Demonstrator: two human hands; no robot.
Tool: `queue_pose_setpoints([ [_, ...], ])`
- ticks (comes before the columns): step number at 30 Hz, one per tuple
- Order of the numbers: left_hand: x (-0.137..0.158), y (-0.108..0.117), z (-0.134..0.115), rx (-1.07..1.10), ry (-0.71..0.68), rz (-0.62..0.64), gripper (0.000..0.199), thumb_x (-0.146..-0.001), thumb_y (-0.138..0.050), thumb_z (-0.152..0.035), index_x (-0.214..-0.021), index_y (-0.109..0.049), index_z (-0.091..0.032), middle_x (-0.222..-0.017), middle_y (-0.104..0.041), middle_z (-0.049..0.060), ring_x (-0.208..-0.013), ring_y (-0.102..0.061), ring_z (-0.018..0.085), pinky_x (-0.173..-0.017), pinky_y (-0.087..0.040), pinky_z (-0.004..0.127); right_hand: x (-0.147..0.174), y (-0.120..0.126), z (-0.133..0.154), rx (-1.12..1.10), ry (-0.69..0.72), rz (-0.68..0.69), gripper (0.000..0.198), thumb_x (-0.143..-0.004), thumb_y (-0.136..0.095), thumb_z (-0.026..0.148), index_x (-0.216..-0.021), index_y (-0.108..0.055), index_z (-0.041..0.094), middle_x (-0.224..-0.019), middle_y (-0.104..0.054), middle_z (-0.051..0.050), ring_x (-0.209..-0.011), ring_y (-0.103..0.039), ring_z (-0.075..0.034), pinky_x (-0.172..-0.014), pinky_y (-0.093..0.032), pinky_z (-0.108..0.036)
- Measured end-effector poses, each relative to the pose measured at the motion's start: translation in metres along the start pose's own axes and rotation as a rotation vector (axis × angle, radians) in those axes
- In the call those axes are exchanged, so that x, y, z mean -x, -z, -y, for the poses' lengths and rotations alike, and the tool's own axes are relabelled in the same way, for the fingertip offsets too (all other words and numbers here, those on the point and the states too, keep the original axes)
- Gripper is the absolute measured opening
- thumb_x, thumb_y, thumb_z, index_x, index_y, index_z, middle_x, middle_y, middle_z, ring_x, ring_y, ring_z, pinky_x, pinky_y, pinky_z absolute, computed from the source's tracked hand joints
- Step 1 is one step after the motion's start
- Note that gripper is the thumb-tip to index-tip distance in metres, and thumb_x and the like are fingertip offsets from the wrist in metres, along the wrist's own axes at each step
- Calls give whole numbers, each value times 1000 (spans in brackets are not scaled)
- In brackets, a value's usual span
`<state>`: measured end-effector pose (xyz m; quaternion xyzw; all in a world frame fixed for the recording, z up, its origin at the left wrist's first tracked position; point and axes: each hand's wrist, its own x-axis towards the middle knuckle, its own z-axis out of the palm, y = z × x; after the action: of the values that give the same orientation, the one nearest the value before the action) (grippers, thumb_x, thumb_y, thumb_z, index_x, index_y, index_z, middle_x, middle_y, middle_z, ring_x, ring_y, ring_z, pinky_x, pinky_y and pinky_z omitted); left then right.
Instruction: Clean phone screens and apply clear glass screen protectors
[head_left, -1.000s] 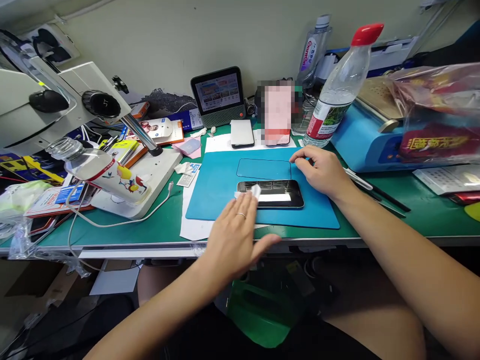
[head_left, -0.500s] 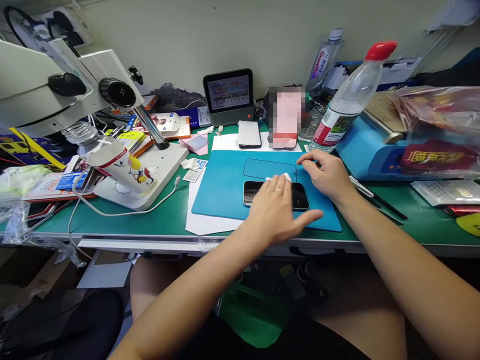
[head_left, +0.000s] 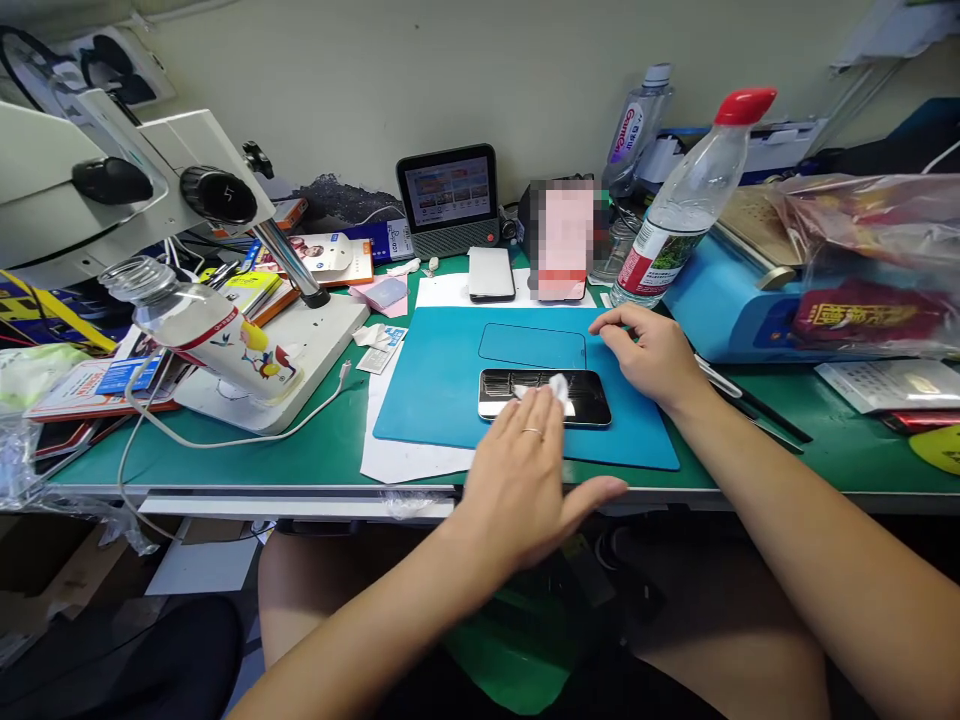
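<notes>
A dark smartphone (head_left: 592, 405) lies flat near the front of a blue mat (head_left: 427, 380), with pale reflections on its glass. Under the flat, close-set fingers of my left hand (head_left: 517, 475) is a crumpled white wipe (head_left: 558, 388), pressed against the phone; the thumb sticks out to the right. Behind the phone, a clear sheet with a black outline (head_left: 532, 343), like a screen protector, rests on the mat. My right hand (head_left: 637, 350) rests on the mat's right side, its fingers curled just beside that sheet. Whether anything is between those fingers is hidden.
A microscope stand (head_left: 330, 330) and a tilted glass jar (head_left: 217, 330) stand left, with a white cable (head_left: 247, 440) in front. A red-capped bottle (head_left: 682, 210) and blue scale (head_left: 720, 310) are at right. A small display (head_left: 450, 195) stands behind.
My left hand has slid toward me and slightly left over the phone, taking the wipe with it. My right hand stays about where it was. The whole view has shifted a little.
</notes>
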<state>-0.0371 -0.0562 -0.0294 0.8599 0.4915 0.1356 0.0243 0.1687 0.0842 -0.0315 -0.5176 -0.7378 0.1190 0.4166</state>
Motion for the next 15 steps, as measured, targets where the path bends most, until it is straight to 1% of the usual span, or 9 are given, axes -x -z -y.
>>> queue_pose_setpoints([
  [2,13,6,19,-22,46,20,88,-103,-19,-70,-156,-36,-3,-163,-34,18,-153,-31,30,-126,-28,45,0,0,1,8,7,8,17,-84,-55,20,-78,-70,24,-89,-76,-6,-84,-68,-25,-73,-49,-38],
  [4,19,10,35,-42,84,43,84,-105,-20,-66,-157,-34,-2,-164,-31,19,-154,-30,30,-125,-29,48,0,0,3,17,8,12,17,-84,-54,19,-78,-70,24,-89,-76,-6,-83,-68,-25,-73,-49,-38],
  [7,16,12,46,-59,165,55,77,-107,-22,-60,-156,-36,-2,-163,-34,20,-154,-27,32,-125,-29,51,0,0,5,24,11,14,18,-84,-54,19,-79,-71,23,-89,-76,-7,-83,-68,-25,-72,-49,-38],
  [10,3,10,41,-63,198,43,77,-107,-23,-59,-153,-40,1,-160,-40,21,-155,-23,36,-125,-27,52,1,0,6,24,16,12,18,-85,-54,19,-79,-70,23,-89,-76,-7,-83,-68,-25,-72,-50,-38],
  [15,-19,4,21,-33,122,47,83,-106,-24,-63,-154,-37,4,-161,-37,24,-152,-32,37,-125,-27,49,0,-1,7,17,21,2,17,-84,-54,20,-78,-69,24,-88,-76,-6,-83,-68,-25,-72,-50,-38],
])
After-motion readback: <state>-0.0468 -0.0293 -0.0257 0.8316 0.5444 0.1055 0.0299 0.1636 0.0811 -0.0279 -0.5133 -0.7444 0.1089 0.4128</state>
